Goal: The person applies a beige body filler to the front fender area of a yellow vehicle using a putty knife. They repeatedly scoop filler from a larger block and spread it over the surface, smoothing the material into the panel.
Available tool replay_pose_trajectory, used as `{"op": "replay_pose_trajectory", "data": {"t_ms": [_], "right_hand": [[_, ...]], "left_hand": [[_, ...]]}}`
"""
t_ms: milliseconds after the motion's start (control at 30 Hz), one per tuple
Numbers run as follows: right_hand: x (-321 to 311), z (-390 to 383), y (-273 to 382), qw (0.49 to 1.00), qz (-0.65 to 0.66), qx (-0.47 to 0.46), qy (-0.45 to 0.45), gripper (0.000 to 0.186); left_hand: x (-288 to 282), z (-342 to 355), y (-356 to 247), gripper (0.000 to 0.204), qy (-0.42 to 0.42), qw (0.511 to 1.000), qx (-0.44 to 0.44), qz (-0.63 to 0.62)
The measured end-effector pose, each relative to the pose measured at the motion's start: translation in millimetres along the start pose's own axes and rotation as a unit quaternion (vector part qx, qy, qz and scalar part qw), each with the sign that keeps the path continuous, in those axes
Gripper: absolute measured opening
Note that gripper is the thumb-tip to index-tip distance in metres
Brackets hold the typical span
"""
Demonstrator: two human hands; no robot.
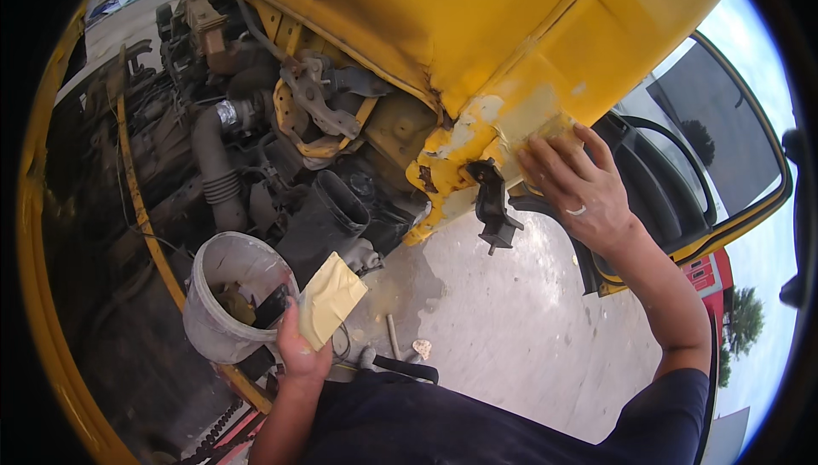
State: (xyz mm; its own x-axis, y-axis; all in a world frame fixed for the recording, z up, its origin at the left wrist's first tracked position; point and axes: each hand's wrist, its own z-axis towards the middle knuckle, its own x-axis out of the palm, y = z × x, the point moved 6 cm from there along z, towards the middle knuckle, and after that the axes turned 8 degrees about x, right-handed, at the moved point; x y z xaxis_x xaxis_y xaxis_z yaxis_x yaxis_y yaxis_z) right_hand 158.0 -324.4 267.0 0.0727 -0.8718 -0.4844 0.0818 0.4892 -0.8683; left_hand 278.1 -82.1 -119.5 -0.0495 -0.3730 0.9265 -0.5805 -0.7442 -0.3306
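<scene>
My left hand (302, 352) grips a flat, rectangular board (332, 299) coated with pale yellow filler paste, held just right of a grey bucket (209, 320). A dark handle-like piece (273, 306) shows at the bucket's rim, close to my left thumb. Up and to the right, my right hand (588, 192) presses a thin yellowish spreader (554, 134) against the lower corner of the yellow cab panel (528, 81). My fingers cover part of that spreader. Around it the panel has pale filler patches and chipped, rusty paint. Below this corner hangs a black metal bracket (494, 209).
An exposed engine bay with a grey ribbed hose (217, 158) and a black air duct (328, 213) fills the left. An open yellow door (699, 145) stands at the right. On the concrete floor (528, 320) lie a hammer-like tool (396, 364) and a small stone-like lump (422, 348).
</scene>
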Motion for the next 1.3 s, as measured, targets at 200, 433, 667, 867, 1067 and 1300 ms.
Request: {"op": "replay_pose_trajectory", "data": {"t_ms": [200, 433, 667, 867, 1067, 1300], "right_hand": [[4, -22, 5, 1.0, 0.003, 0.018, 0.013, 0.056], [-33, -19, 4, 0.998, 0.027, 0.048, 0.005, 0.039], [-27, 25, 9, 0.999, 0.017, 0.035, -0.015, 0.04], [-13, 1, 11, 0.999, 0.002, 0.037, 0.018, 0.037], [-33, -4, 14, 0.997, 0.054, 0.061, -0.011, 0.036], [-35, 53, 7, 0.999, 0.011, 0.021, -0.033, 0.032]], "left_hand": [[1, 1, 2, 0.057, 0.017, 1.0, -0.011, -0.005], [-1, 2, -6, 0.054, 0.005, 1.0, 0.011, -0.016], [6, 2, 5, 0.056, 0.023, 1.0, -0.007, -0.013], [-2, -1, 11, 0.054, 0.009, 1.0, -0.02, -0.012], [1, 4, 9, 0.056, 0.028, 1.0, -0.009, -0.005], [10, 7, 14, 0.058, 0.026, 1.0, -0.007, -0.012]]}}
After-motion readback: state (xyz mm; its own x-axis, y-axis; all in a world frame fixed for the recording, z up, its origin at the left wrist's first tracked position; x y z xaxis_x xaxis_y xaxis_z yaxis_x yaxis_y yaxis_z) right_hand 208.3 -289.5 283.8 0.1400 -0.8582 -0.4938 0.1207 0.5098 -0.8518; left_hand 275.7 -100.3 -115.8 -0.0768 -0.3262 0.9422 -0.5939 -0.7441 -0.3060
